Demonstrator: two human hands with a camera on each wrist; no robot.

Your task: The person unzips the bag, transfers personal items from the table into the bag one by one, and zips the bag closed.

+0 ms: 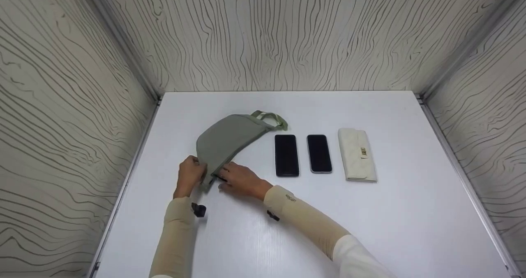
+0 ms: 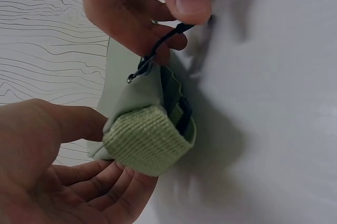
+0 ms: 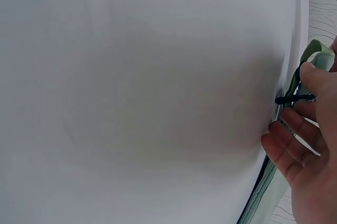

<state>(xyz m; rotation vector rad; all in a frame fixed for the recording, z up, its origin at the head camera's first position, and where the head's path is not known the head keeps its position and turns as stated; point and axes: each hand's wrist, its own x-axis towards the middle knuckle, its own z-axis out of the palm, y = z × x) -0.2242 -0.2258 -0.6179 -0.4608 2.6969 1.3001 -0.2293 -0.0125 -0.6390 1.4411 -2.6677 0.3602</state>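
A grey-green waist bag (image 1: 232, 137) lies slanted on the left half of the white table. My left hand (image 1: 190, 174) holds its near end, thumb on one side and curled fingers on the other. The left wrist view shows green ribbed webbing (image 2: 145, 139) folded at that end. On the bag's right edge, my right hand (image 1: 243, 181) pinches the dark cord zipper pull (image 2: 162, 43) between thumb and forefinger. The remaining right fingers are bent loosely beside the zipper edge in the right wrist view. The bag's inside is hidden.
Right of the bag lie two dark-screened phones, one black (image 1: 287, 155) and one silver-edged (image 1: 319, 154). Beyond them is a cream quilted wallet (image 1: 356, 155) with a gold clasp. Wood-patterned panels (image 1: 287, 35) enclose the table (image 1: 390, 228) at the back and sides.
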